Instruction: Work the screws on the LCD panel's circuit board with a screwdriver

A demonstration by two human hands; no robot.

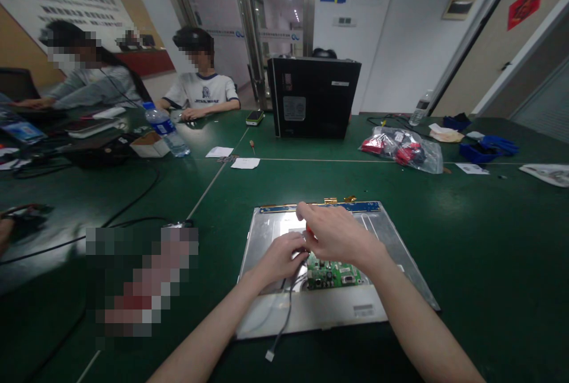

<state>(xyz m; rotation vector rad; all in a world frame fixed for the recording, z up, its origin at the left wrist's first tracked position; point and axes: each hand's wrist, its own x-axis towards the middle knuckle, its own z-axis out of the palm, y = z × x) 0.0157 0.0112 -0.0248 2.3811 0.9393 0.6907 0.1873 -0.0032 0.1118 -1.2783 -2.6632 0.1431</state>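
Cable (288, 314), thin and grey, trails off a flat silver metal panel's (263, 237) near edge.
The panel lies flat, seemingly so its green circuit board (333, 276) faces up; above it, the left hand (284, 252) bunches its fingers, hold unclear, while the right hand (335, 233) curls around a mostly hidden red object (308, 229), likely for steadiness. Green tabletop (489, 241) surrounds the panel; beyond it stand a black box-shaped computer case (317, 98) and glass doors (287, 15).

Far centre, a black case (315, 95) stands tall on the green table (498, 235) — and just right of it, a clear bag (429, 159) shows red pieces (411, 153)! Over left, a blue-capped bottle (166, 129) beside a carton (149, 147) — and beyond, a person in a white T-shirt (207, 89), seated.
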